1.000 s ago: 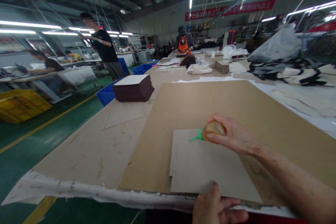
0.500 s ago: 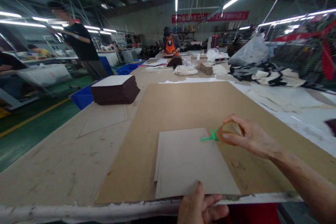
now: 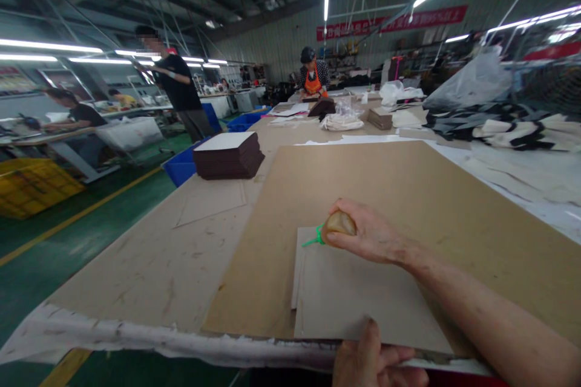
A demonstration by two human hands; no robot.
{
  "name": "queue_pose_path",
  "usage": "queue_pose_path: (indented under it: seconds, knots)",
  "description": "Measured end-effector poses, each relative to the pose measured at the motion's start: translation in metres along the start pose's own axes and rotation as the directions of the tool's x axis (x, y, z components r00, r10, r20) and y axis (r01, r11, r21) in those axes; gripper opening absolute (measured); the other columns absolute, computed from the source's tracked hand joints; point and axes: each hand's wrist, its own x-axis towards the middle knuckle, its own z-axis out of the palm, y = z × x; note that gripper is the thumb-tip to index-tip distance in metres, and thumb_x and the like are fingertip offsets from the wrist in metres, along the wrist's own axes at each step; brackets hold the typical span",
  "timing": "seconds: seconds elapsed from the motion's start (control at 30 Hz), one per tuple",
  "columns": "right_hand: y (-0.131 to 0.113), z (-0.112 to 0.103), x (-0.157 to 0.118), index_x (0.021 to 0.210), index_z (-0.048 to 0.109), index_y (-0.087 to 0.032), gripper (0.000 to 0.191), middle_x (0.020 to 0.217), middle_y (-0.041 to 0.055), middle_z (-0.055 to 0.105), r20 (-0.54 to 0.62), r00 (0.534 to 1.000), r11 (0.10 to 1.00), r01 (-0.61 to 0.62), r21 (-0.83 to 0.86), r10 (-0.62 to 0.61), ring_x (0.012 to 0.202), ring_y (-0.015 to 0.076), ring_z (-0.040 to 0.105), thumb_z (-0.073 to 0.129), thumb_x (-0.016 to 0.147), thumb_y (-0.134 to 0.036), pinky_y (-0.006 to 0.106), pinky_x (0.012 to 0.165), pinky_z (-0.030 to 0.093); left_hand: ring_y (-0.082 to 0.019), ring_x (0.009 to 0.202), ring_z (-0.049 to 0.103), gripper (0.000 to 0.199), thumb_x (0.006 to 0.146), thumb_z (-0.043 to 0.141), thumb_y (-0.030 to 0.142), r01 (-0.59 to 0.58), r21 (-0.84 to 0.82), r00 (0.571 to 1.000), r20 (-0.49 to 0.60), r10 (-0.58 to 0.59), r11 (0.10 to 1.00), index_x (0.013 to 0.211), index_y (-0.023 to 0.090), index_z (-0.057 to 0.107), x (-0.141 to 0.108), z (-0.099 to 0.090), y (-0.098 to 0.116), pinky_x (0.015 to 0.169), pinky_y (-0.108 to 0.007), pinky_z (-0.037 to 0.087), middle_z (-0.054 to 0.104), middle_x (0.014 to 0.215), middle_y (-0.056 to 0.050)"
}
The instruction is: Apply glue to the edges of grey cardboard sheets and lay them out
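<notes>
My right hand (image 3: 367, 233) is wrapped round an amber glue bottle (image 3: 338, 228) with a green nozzle (image 3: 313, 238). The nozzle tip is over the upper left corner of a grey board (image 3: 363, 296). Another board edge (image 3: 297, 281) shows beneath it on the left. At the near edge, my left hand (image 3: 374, 363) grips the grey board, thumb on top and fingers under it. The boards lie on a large brown sheet (image 3: 263, 242) on the table.
A stack of dark boards with a pale top (image 3: 229, 156) stands at the back left, beside a blue bin (image 3: 179, 166). Fabric scraps (image 3: 490, 127) and a plastic bag (image 3: 472, 81) lie at the back right. Two people stand farther off; another sits at the left.
My right hand has moved left with the bottle, from the board's right side to its upper left corner. My left hand still holds the near edge. The view has turned slightly left.
</notes>
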Motion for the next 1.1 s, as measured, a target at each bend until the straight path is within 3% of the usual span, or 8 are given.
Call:
queue_pose_path:
  seconds: [0.17,0.23,0.4,0.53,0.73,0.9,1.1]
  knots:
    - [0.003,-0.009,-0.001,0.094,0.055,-0.021,0.022,0.083,-0.0007,0.06,0.024,1.0,0.999,-0.011,-0.031,0.012,0.072,0.017,0.053,0.065,0.08,-0.035,0.027,0.062,0.033,-0.024,0.074,0.071,0.063,0.081,0.054,0.059,-0.04,0.028,0.999,-0.015,0.04,0.999,0.107,0.002,0.059,0.004,-0.008,-0.006,0.062,-0.025,0.052,0.07,0.096,-0.024]
    - [0.006,-0.011,-0.003,0.095,0.055,-0.021,0.023,0.083,-0.0011,0.059,0.012,1.0,0.999,-0.015,-0.039,0.015,0.072,0.0168,0.053,0.066,0.08,-0.035,0.027,0.062,0.034,-0.026,0.076,0.071,0.067,0.077,0.057,0.063,-0.031,0.034,0.999,-0.017,0.032,0.999,0.106,0.002,0.059,0.003,-0.008,-0.005,0.061,-0.027,0.052,0.07,0.095,-0.025]
    - [0.009,-0.012,-0.006,0.094,0.055,-0.021,0.022,0.083,-0.0016,0.059,0.005,1.0,1.0,-0.003,-0.025,0.003,0.072,0.0162,0.053,0.065,0.081,-0.035,0.027,0.063,0.035,-0.023,0.073,0.071,0.057,0.091,0.041,0.052,0.005,0.028,1.0,-0.011,-0.005,1.0,0.094,-0.001,0.064,-0.001,-0.001,0.003,0.057,-0.024,0.05,0.071,0.092,-0.025]
    - [0.013,-0.023,-0.01,0.094,0.057,-0.022,0.023,0.081,-0.002,0.06,0.036,0.999,0.998,-0.03,-0.058,0.032,0.071,0.0165,0.054,0.067,0.079,-0.036,0.028,0.061,0.034,-0.018,0.071,0.071,0.06,0.097,0.023,0.043,0.035,0.054,0.999,-0.027,-0.033,0.998,0.095,-0.001,0.063,-0.003,0.003,0.006,0.049,-0.02,0.047,0.07,0.099,-0.024]
    - [0.035,-0.051,-0.039,0.094,0.057,-0.022,0.022,0.079,-0.0007,0.061,0.026,0.986,0.985,-0.163,-0.061,0.165,0.07,0.0182,0.056,0.062,0.082,-0.041,0.028,0.058,0.036,-0.018,0.075,0.071,0.05,0.097,0.03,0.043,0.025,0.049,0.998,-0.062,-0.022,0.999,0.1,0.003,0.06,-0.007,0.006,0.008,0.047,-0.02,0.048,0.065,0.116,-0.023]
    - [0.05,-0.068,-0.064,0.094,0.058,-0.022,0.028,0.077,-0.0007,0.061,0.016,0.96,0.96,-0.278,-0.027,0.278,0.069,0.0193,0.057,0.06,0.082,-0.047,0.029,0.058,0.038,-0.017,0.074,0.071,0.052,0.098,0.027,0.043,0.043,0.049,0.997,-0.069,-0.04,0.998,0.099,0.002,0.06,-0.006,0.008,0.01,0.044,-0.018,0.048,0.063,0.118,-0.024]
    - [0.034,-0.048,-0.047,0.092,0.057,-0.021,0.021,0.078,-0.0016,0.059,-0.032,0.982,0.982,-0.186,-0.015,0.185,0.07,0.0172,0.054,0.063,0.081,-0.039,0.028,0.06,0.035,-0.018,0.07,0.071,0.048,0.097,0.032,0.042,0.032,0.033,0.993,-0.119,-0.028,0.999,0.103,0.002,0.057,-0.004,0.009,0.009,0.043,-0.02,0.049,0.065,0.113,-0.023]
